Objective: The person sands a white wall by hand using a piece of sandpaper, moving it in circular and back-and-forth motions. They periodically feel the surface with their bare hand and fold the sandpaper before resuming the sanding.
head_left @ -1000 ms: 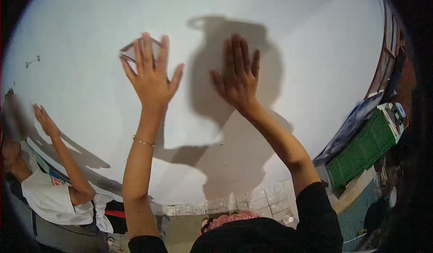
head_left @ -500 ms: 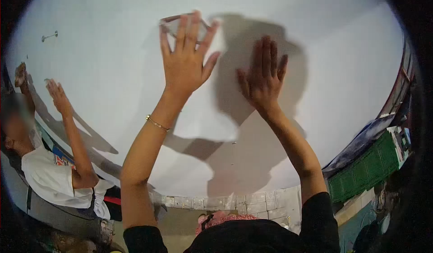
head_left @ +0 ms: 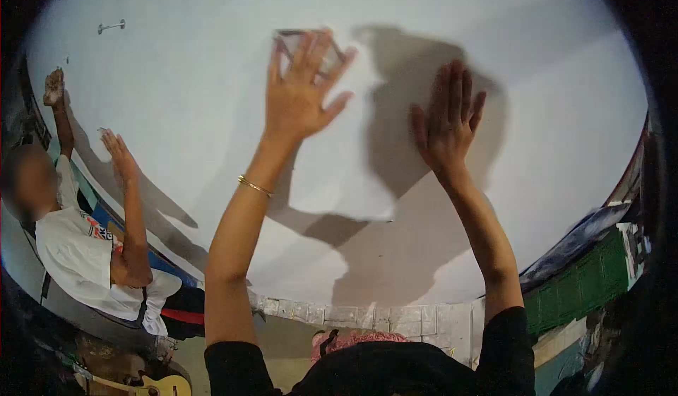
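Flat piece (head_left: 330, 58): splayed left hand (head_left: 301, 92) seemingly presses it.
Right hand (head_left: 448, 118): outstretched, hold unclear.
Wall (head_left: 565, 149): wants even pressure, I judge.

Can make out small dark and orange-red lettering (head_left: 100, 231) on the front of a white short-sleeved cloth T-shirt (head_left: 76, 269), beside the lower left edge of the broad smooth white wall (head_left: 565, 149). Cannot read it: too small, slanted and blurred. Can read no label, brand or number.

Left hand (head_left: 302, 101) and right hand (head_left: 449, 129) are farther apart.
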`<state>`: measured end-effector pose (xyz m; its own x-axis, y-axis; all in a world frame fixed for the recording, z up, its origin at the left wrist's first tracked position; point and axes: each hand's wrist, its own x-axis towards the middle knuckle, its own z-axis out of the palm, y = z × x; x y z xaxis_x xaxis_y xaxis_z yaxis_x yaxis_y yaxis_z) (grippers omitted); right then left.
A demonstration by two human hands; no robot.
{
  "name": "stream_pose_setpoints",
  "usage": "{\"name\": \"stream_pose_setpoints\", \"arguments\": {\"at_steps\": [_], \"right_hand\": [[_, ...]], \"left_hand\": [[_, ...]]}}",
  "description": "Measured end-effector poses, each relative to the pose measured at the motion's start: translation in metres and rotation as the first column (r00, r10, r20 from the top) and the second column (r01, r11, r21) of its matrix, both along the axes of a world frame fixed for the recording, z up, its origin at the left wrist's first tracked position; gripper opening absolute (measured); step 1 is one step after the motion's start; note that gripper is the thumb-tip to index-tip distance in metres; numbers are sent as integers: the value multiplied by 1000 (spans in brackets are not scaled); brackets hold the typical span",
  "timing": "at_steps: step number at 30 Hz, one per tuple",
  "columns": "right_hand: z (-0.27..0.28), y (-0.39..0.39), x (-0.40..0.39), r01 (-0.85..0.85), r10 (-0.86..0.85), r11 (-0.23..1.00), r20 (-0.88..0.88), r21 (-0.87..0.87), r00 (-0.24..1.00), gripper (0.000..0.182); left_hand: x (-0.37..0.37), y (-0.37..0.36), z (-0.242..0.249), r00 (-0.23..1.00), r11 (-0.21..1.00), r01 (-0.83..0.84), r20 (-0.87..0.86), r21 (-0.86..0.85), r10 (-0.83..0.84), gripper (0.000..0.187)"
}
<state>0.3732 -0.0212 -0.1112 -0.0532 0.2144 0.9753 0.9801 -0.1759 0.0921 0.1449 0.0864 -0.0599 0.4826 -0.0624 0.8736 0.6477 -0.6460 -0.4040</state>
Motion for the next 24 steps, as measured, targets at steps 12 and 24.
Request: {"name": "stream_pose_setpoints", "arguments": {"at_steps": [12, 24], "right_hand": [[-59, 78, 33, 31, -30, 1000, -94, 3, 995, 64], [-61, 116, -11, 57, -57, 998, -160, -7, 985, 72]], "left_hand": [[18, 88, -16, 969, 983, -183, 164, -31, 186, 60], [-1, 118, 30, 968, 993, -108, 221, -41, 115, 64]]}}
